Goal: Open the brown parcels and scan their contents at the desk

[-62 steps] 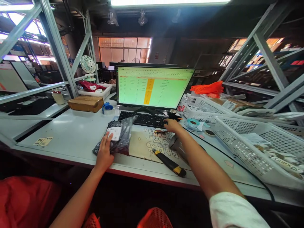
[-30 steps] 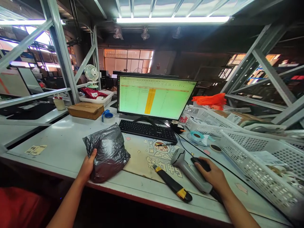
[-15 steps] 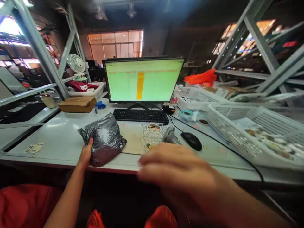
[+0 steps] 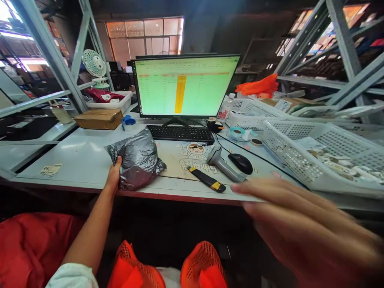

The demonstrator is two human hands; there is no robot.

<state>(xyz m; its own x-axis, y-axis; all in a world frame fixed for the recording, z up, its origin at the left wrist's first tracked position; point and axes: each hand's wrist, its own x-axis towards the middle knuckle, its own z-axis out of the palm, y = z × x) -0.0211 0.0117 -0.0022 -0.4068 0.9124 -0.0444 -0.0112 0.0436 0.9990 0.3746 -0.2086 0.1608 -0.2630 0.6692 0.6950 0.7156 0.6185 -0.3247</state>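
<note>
My left hand (image 4: 114,174) grips the near left edge of a grey plastic mailing bag (image 4: 139,156), thumb on top. The bag is full and crumpled, resting at the table's front edge. My right hand (image 4: 288,212) is in the air in front of the table, blurred by motion, its fingers stretched out to the left and nothing seen in it. Just beyond its fingertips lie a grey barcode scanner (image 4: 225,165) and a black and yellow utility knife (image 4: 207,179). A black mouse (image 4: 240,163) sits right of the scanner.
A monitor (image 4: 186,86) stands behind a black keyboard (image 4: 180,133). White perforated baskets (image 4: 300,156) take up the right side, with tape rolls (image 4: 237,133) beside them. A cardboard box (image 4: 99,119) and blue tape (image 4: 129,120) are at the back left. A cable crosses the right side.
My right hand has moved right, uncovering the utility knife and the scanner's handle. My left hand still holds the bag at the table edge. The view has tilted down somewhat.
</note>
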